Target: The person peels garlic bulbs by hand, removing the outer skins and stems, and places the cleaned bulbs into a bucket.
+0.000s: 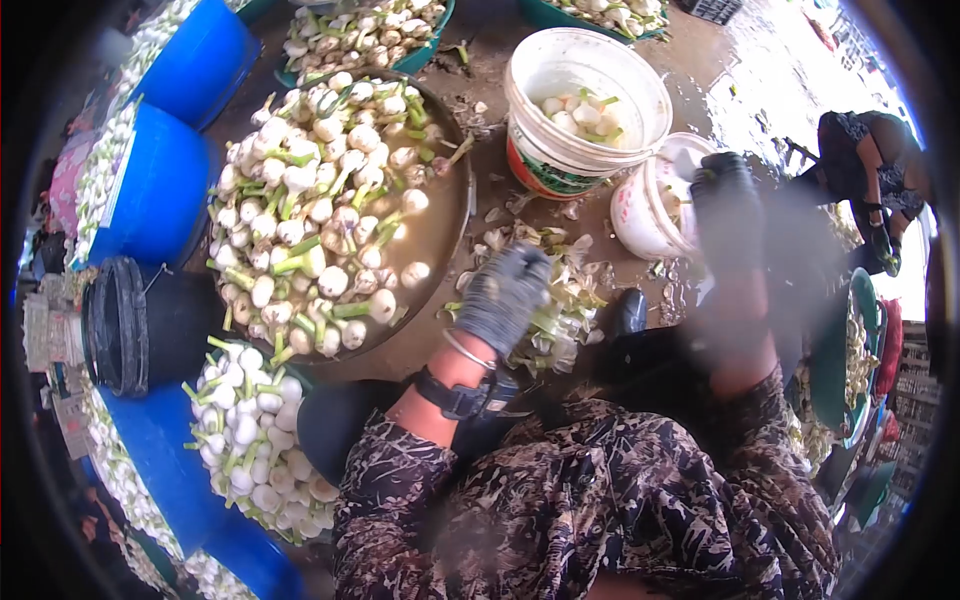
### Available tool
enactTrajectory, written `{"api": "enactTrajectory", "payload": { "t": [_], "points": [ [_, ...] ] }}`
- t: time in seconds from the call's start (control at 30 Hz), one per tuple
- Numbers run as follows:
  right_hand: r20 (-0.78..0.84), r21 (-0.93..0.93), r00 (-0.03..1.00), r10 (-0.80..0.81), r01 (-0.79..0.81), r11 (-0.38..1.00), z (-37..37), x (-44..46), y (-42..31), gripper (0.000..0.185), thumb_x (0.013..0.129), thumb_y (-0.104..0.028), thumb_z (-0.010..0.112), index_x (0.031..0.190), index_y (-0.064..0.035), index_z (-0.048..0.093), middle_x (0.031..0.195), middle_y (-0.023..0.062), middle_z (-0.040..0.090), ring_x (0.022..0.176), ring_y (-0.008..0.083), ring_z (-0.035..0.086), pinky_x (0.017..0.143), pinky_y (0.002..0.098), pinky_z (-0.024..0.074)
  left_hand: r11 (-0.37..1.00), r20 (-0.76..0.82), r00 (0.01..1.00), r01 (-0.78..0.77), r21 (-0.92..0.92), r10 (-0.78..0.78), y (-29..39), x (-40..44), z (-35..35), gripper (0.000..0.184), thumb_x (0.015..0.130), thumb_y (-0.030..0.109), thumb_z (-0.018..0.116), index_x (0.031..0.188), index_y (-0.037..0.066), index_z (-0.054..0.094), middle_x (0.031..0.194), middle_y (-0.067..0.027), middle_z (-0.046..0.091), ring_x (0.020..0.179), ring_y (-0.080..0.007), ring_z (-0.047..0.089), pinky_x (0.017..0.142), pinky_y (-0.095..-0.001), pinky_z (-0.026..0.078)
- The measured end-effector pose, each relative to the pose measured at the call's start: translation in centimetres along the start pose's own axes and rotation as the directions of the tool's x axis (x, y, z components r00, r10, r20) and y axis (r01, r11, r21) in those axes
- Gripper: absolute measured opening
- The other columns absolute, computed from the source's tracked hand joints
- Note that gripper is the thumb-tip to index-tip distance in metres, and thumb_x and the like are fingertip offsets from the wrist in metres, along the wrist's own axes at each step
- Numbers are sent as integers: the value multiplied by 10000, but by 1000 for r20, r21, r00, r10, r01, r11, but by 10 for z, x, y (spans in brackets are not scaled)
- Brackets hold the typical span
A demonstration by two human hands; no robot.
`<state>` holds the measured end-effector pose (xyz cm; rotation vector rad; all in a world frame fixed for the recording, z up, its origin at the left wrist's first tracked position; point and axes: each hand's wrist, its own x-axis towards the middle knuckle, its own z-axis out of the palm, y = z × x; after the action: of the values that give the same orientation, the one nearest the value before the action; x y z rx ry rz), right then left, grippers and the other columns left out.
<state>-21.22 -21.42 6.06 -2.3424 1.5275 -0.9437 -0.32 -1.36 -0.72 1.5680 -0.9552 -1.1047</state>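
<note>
My left hand (505,295), in a grey glove, is closed above a pile of peeled skins and leaves (560,335). Whatever its curled fingers hold, if anything, is hidden. My right hand (727,195), also gloved, is raised beside a small white bucket with pink print (640,215). Its fingers look closed; a pale shape near them is too unclear to name, and a grey smudge blurs the wrist. To the left, a wide round pan (462,215) holds garlic bulbs with green stems (310,210) in murky water. Cleaner white bulbs (255,430) are heaped near my left knee.
A larger white bucket (535,75) with some peeled bulbs inside stands ahead. Blue tubs (150,190) and a black bucket (115,325) line the left. Green basins of bulbs (425,55) sit at the back. Another person (870,170) bends over at right.
</note>
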Motion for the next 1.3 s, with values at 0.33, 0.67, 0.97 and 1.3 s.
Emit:
{"api": "enactTrajectory", "payload": {
  "t": [0.33,0.67,0.97,1.3],
  "points": [
    [448,786,465,-763,202,585,151,-59,-119,178,789,-66,687,967,-56,679,910,115,695,840,309,662,784,378,525,945,-372,899,-299,-131,233,42,-31,-26,202,977,81,517,1160,35,588,968,-42,644,772,-79,589,716,-245,508],
    [771,480,-19,-636,673,562,243,-91,-198,349,879,-295,635,1141,-68,594,1070,175,656,1018,338,621,853,376,507,738,-631,767,-360,-570,-113,39,-30,-71,220,930,42,567,1143,-2,598,1014,-53,638,891,-125,599,830,-264,495],
    [627,752,641,-443,-348,561,106,-53,-137,596,818,-360,754,1219,15,521,1036,73,645,952,120,612,834,288,522,760,-400,889,-98,-642,-223,29,-27,-54,429,972,191,542,1368,48,458,1265,-67,540,1140,-161,524,983,-306,428],
    [428,625,845,-321,-19,781,55,-63,-107,358,849,-261,724,1123,-52,627,934,126,671,852,223,665,784,334,527,683,-219,976,-156,-714,-6,7,-5,-10,392,966,137,572,1332,58,459,1230,-129,557,1076,-250,604,926,-367,544]
  ]
}}
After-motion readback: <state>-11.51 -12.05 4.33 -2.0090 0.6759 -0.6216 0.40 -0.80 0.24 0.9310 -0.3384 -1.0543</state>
